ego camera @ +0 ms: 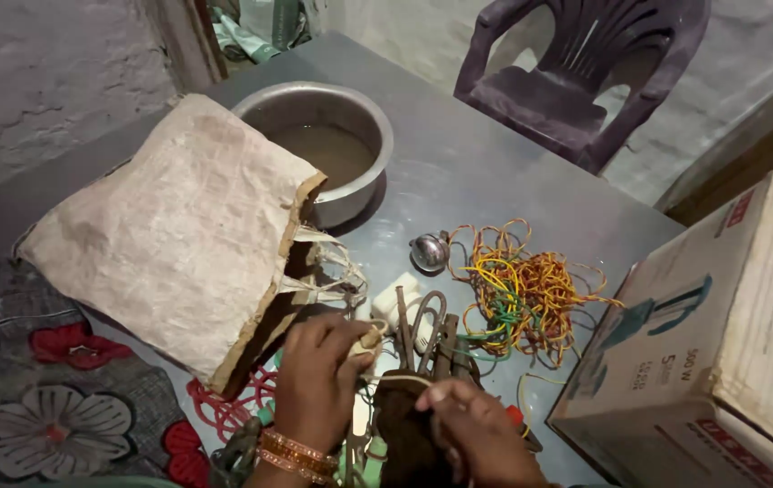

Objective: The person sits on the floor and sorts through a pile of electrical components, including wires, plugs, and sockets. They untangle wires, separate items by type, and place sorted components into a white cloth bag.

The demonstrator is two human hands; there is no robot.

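A: Entry, lower centre of the frame. Your left hand (316,370) is curling its fingers closed around a small pale wad (369,341). Bangles (296,450) are sitting on that wrist.

B: And your right hand (475,425)?

A: It is pinching a thin pale cord (404,380) between thumb and forefinger, fingers together, just above a dark brown bundle (404,434) at the bottom edge. I cannot tell whether the cord is joining the wad.

B: What is lying around your hands?

A: Metal hand tools (427,330) are standing just above your fingers. A tangle of yellow, orange and green wire (522,294) is spreading right of centre on the grey table (477,172), with a small shiny metal dome (429,251) beside it. A worn cloth bag (178,235) is lying left of centre, overlapping a steel pot (337,136) at upper centre. A cardboard box (730,334) is filling the right edge.
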